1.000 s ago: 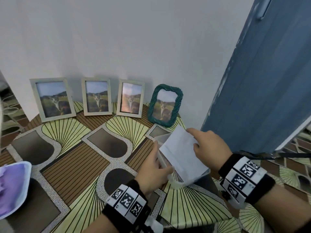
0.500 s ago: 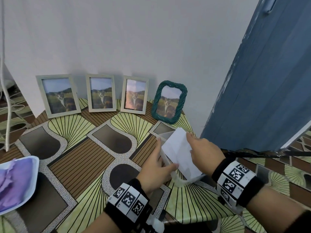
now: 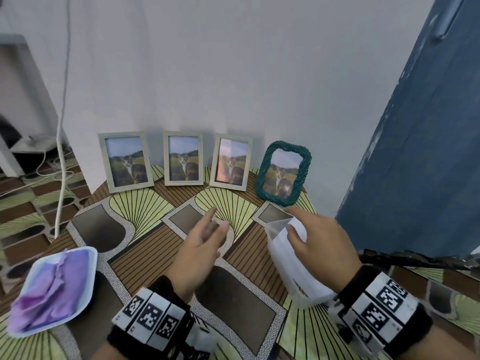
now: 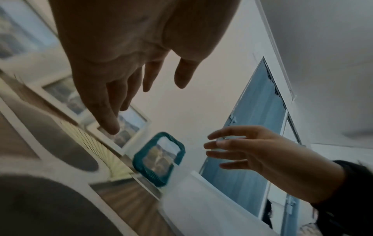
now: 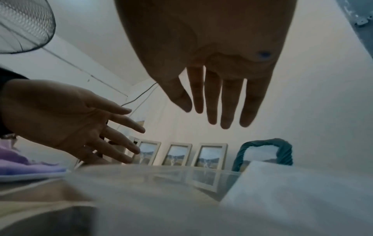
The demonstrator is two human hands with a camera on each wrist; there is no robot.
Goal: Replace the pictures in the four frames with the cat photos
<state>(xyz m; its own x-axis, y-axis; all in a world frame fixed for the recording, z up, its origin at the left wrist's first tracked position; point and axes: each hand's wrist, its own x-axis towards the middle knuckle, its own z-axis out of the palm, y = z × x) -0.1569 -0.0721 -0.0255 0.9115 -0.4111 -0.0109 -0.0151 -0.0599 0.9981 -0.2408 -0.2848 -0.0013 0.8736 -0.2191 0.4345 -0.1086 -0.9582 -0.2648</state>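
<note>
Four frames [image 3: 183, 158] with cat photos lean on the white wall [image 3: 233, 74] at the patterned counter's [image 3: 145, 253] back. Both hands, left [image 3: 200, 245] and right [image 3: 319, 245], hover with fingers spread, over a clear box [image 3: 291, 258] of paper. A blue door [image 3: 420, 152] stands right.

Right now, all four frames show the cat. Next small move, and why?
Probably draw both hands back and stop. The three pale frames and the green woven frame each hold a cat photo and stand along the wall. The left hand is open and empty; the right hand hovers open over white sheets in the clear box.
</note>
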